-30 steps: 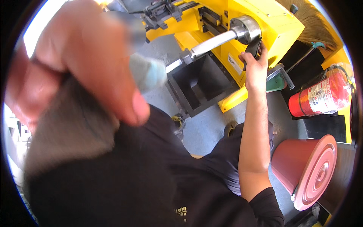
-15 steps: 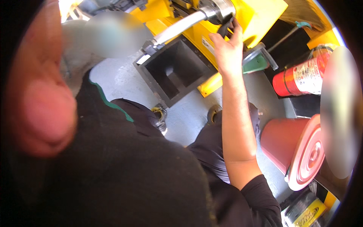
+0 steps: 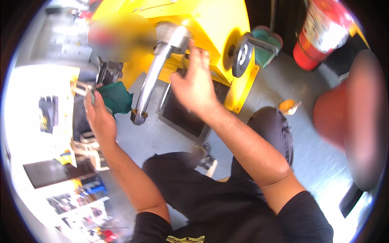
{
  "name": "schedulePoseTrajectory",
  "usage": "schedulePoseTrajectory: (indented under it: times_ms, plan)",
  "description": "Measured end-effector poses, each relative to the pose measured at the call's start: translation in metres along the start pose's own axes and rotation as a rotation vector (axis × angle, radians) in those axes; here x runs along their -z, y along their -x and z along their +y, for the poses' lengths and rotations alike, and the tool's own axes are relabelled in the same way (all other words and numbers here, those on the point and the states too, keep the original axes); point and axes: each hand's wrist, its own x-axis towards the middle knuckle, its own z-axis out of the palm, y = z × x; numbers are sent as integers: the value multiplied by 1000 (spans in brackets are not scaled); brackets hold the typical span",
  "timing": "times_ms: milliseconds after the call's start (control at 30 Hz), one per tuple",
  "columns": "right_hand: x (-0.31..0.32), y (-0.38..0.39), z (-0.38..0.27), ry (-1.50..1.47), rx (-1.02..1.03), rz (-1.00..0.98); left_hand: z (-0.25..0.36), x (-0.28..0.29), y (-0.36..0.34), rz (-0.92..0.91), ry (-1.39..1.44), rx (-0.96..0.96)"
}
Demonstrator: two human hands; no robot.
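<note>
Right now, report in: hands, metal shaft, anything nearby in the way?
Left hand at green fabric, grip unclear. Right hand beside metal shaft, contact unclear. Shaft slants from yellow machine; dark tray nearby.

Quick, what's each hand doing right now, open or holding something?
Left hand: up against the green cloth; can't tell if gripping.
Right hand: beside the metal bar, palm hidden; can't tell.

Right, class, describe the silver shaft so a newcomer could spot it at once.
Find the yellow machine at the top. The shaft slants down and left from it, between the left hand and right hand. Unlike the round black handwheel, it is long, silver and dark-tipped.
</note>
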Motion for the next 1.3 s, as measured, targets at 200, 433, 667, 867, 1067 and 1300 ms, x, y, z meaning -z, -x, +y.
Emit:
schedulePoseTrajectory:
  times_ms: [200,433,667,867,1067,1300]
  plan:
    - [-11,5,-5,-243,-85,146,13,-37,33,-339,245,353]
    - [-8,-5,-16,-505,-190,93,8,-36,11,-437,491,451]
    - [-20,0,-26,-359,-160,177,21,-41,18,-525,795,548]
    - [-15,4,-23,-466,-128,179,17,-41,17,-556,819,550]
    - [-22,0,-18,-382,-232,154,28,-42,19,-496,798,562]
    - [-21,3,-29,-353,-190,116,12,-44,13,-530,877,604]
